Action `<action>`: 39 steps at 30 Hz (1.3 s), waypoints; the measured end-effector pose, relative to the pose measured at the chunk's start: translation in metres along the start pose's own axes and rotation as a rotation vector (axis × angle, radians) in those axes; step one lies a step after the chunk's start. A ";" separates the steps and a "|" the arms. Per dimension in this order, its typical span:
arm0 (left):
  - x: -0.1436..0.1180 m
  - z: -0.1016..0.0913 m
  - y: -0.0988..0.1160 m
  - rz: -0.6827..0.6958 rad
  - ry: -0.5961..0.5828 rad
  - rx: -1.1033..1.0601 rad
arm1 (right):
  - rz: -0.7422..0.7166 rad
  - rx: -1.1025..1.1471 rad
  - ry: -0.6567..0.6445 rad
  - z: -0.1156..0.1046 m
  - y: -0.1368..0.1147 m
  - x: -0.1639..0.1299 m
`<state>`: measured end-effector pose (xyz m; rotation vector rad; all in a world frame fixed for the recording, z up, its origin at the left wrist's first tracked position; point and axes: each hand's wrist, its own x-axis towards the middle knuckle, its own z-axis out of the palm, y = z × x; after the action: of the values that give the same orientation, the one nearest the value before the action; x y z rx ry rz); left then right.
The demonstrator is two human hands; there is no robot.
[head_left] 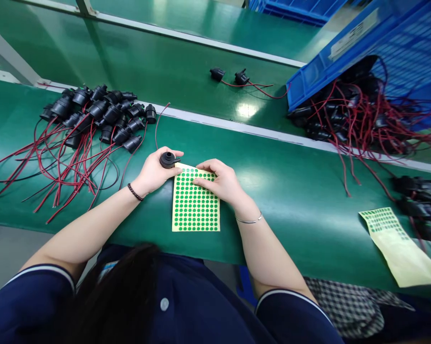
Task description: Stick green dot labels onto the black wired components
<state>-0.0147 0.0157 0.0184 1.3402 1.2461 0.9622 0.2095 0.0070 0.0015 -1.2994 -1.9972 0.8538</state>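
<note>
My left hand [153, 171] is closed round a small black pump-like part [167, 160] with a round top and a side spout. A red wire rises behind that hand. The left thumb also presses on the top left corner of a pale yellow sticker sheet [196, 228], which carries rows of green round dots. At the sheet's upper right, my right hand [220, 180] pinches its edge, thumb on the front and fingers behind. Whether a single dot sits between the right fingertips is too small to tell.
Left on the green bench [290, 200] lies a heap of black parts [108, 112] with red and black wires. A tilted blue crate [308, 79] at the right spills more. Two parts [241, 77] lie beyond the white rail. Another sticker sheet [404, 253] hangs near the right edge.
</note>
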 end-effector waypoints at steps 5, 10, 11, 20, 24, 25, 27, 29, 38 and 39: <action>0.000 -0.005 0.003 0.028 -0.075 -0.010 | 0.137 0.129 -0.022 0.001 0.001 0.000; -0.002 -0.005 0.005 0.089 -0.203 0.233 | 0.233 0.236 -0.024 0.000 0.002 0.000; -0.003 -0.004 0.005 0.092 -0.204 0.289 | 0.241 0.245 -0.029 0.000 0.003 0.000; 0.000 -0.004 -0.002 0.065 -0.115 0.307 | 0.266 0.291 -0.105 -0.004 0.003 0.000; 0.002 -0.005 -0.001 0.053 -0.070 0.322 | 0.224 0.262 -0.075 -0.004 0.001 0.000; 0.002 -0.004 -0.001 0.050 -0.067 0.320 | 0.234 0.279 -0.070 -0.003 0.001 0.000; 0.001 -0.004 0.000 0.049 -0.065 0.318 | 0.264 0.307 -0.071 -0.003 0.002 0.000; 0.001 -0.003 0.000 0.053 -0.069 0.316 | 0.277 0.301 -0.079 -0.002 0.002 0.000; 0.002 -0.001 -0.005 0.064 -0.021 0.311 | -0.107 -0.114 0.101 -0.001 -0.003 -0.001; 0.002 0.000 -0.006 0.060 -0.018 0.314 | -0.126 -0.148 0.115 0.000 -0.003 -0.001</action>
<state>-0.0157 0.0172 0.0125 1.6330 1.3912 0.8160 0.2081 0.0051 0.0040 -1.2574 -2.0573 0.5689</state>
